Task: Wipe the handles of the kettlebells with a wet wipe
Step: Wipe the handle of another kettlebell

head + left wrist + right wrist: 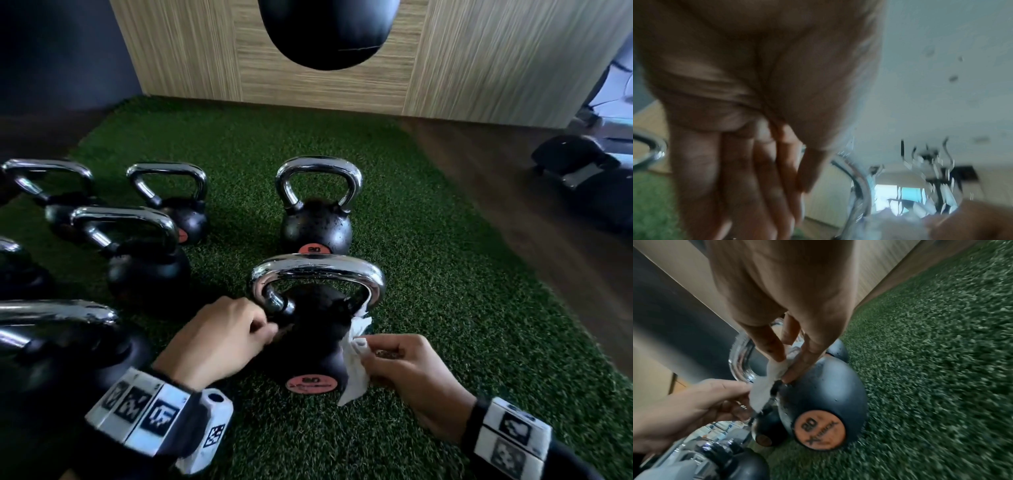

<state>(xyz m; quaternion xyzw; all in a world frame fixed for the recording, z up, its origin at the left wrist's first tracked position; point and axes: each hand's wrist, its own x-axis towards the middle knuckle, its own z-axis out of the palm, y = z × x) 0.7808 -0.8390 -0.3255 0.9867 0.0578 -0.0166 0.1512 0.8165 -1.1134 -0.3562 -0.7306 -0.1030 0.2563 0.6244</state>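
Head view: the kettlebell [310, 329] stands on turf [445, 308]; the left hand [219, 337], fingers curled, touches its body at 9 o'clock. The right hand [407, 373] pinches the wet wipe [354, 370] at 3 o'clock.

Left wrist view: blurred fingers [748, 178] together.

Right wrist view: fingers [807, 363] clamp the wipe against the ball.

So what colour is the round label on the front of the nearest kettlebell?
Orange round label with dark print, clearest in the right wrist view.
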